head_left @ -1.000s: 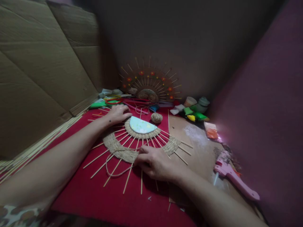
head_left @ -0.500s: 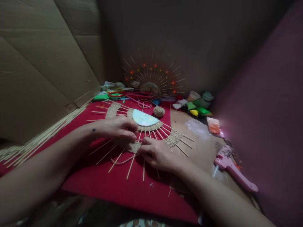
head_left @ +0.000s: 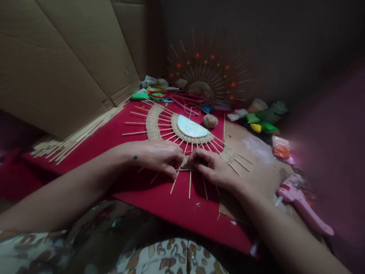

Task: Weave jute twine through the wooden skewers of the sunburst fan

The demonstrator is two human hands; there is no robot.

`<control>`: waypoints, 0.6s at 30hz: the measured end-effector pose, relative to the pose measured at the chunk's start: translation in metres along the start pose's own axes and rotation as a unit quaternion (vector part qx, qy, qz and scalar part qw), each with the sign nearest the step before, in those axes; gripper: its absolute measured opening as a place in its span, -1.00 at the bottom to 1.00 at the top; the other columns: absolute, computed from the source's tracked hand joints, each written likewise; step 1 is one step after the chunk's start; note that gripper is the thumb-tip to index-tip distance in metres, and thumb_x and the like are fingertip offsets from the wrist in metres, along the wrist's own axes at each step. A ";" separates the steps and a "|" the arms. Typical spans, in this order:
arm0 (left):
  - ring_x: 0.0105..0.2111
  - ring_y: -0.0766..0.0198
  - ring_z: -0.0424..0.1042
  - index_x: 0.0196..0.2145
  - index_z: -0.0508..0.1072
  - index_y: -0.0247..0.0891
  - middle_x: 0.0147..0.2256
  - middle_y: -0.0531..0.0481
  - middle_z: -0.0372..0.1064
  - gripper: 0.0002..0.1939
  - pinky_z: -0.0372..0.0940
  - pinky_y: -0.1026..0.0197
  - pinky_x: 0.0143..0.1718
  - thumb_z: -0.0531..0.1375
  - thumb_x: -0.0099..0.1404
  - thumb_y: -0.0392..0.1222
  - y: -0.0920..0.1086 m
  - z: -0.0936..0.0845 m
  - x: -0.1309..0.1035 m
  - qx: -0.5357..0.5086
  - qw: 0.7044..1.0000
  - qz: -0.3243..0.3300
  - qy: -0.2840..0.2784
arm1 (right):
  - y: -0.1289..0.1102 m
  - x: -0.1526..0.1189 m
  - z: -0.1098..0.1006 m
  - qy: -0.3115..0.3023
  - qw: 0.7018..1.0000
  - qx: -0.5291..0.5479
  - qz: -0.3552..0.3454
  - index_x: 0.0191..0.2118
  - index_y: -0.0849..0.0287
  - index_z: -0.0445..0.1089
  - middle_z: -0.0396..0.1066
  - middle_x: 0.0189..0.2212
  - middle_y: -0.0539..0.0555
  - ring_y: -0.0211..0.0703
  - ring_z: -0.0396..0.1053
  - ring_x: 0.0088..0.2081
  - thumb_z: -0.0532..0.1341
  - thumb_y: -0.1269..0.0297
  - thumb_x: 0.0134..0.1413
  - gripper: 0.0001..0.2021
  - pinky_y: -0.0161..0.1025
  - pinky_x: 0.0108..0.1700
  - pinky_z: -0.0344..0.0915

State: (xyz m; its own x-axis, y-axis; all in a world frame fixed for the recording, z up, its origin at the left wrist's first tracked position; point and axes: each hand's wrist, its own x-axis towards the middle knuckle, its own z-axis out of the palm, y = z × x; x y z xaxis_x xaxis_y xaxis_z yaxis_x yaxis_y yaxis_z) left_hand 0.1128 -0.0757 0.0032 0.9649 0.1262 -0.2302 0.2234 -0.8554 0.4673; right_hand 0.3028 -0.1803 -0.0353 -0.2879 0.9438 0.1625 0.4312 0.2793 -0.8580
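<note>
A fan-shaped piece of thin sticks woven with twine (head_left: 154, 122) lies on red cloth, with a pale blue half-disc (head_left: 191, 126) at its centre. My left hand (head_left: 164, 155) is over the lower left of the outer woven band, fingers bent and closed; what they grip is too small to make out. Close beside it, my right hand (head_left: 209, 164) has its fingers curled at the band's lower middle, fingertips on the weave and twine. A strand of twine runs between the hands across the sticks. Beyond the half-disc sits a ball of twine (head_left: 210, 121).
A finished fan with red flowers (head_left: 212, 58) stands at the back. Loose sticks (head_left: 82, 131) lie at left beside cardboard (head_left: 71, 57). Coloured packets (head_left: 264, 125) and a pink glue gun (head_left: 303, 205) are at right. Scissors (head_left: 158, 93) lie behind.
The view has shifted, so the table appears lower left and more of my lap shows. My left hand has moved nearer the band's lower middle, and the twine loop below it has been drawn in.
</note>
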 end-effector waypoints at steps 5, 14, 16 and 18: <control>-0.38 0.28 0.31 -0.47 0.41 -0.24 -0.40 -0.03 0.38 -0.84 0.18 0.25 -0.34 0.08 0.22 -0.31 -0.001 0.006 0.001 0.044 0.998 0.038 0.014 | 0.001 0.002 -0.003 0.052 0.977 0.175 0.112 -0.31 0.18 0.33 0.34 -0.44 -0.05 -0.35 0.24 -0.45 0.19 0.39 -0.01 -0.91 -0.33 -0.39 0.20; -0.43 0.27 0.28 -0.51 0.38 -0.23 -0.42 -0.02 0.36 -0.87 0.15 0.22 -0.38 0.08 0.11 -0.37 0.001 0.005 0.000 0.012 0.999 0.030 0.025 | -0.001 0.003 -0.005 0.056 0.971 0.186 0.142 -0.34 0.17 0.34 0.30 -0.51 -0.06 -0.38 0.17 -0.51 0.23 0.34 -0.04 -0.91 -0.34 -0.46 0.14; -0.41 0.26 0.28 -0.50 0.37 -0.22 -0.41 -0.03 0.36 -0.87 0.16 0.22 -0.37 0.08 0.11 -0.37 0.001 0.005 0.000 0.016 0.999 0.030 0.020 | 0.000 0.003 -0.005 0.053 0.971 0.186 0.143 -0.33 0.18 0.34 0.31 -0.49 -0.06 -0.38 0.18 -0.51 0.23 0.33 -0.03 -0.89 -0.34 -0.46 0.15; -0.40 0.26 0.28 -0.49 0.36 -0.21 -0.40 -0.03 0.35 -0.87 0.16 0.22 -0.37 0.07 0.11 -0.37 0.002 0.005 0.000 0.027 0.999 0.027 0.013 | 0.002 0.003 -0.005 0.047 0.972 0.183 0.138 -0.32 0.17 0.33 0.33 -0.47 -0.05 -0.38 0.21 -0.49 0.23 0.33 -0.02 -0.89 -0.34 -0.44 0.17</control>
State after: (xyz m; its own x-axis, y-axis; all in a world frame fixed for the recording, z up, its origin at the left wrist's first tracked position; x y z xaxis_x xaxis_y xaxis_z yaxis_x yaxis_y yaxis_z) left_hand 0.1124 -0.0795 0.0000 0.9789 0.0917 -0.1828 0.1638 -0.8868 0.4321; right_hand 0.3068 -0.1762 -0.0343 -0.1187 0.9905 -0.0692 0.1425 -0.0520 -0.9884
